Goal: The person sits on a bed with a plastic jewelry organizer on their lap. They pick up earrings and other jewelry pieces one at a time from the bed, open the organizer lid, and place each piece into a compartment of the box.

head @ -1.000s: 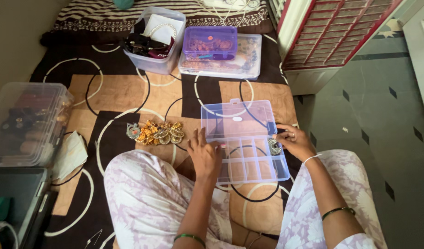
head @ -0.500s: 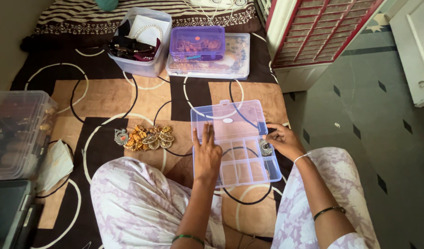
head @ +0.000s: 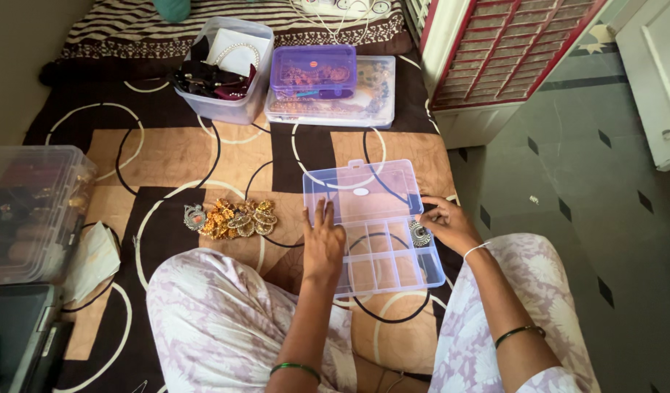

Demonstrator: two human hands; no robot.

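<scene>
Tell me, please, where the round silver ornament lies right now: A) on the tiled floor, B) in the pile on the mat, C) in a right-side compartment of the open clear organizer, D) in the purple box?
C: the silver ornament sits in a compartment at the right edge of the organizer, beside the right hand, apart from the gold pile on the mat.

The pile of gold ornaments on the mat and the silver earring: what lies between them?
In the head view, the left hand and the clear compartment box's empty cells lie between the gold ornaments and the silver earring.
</scene>
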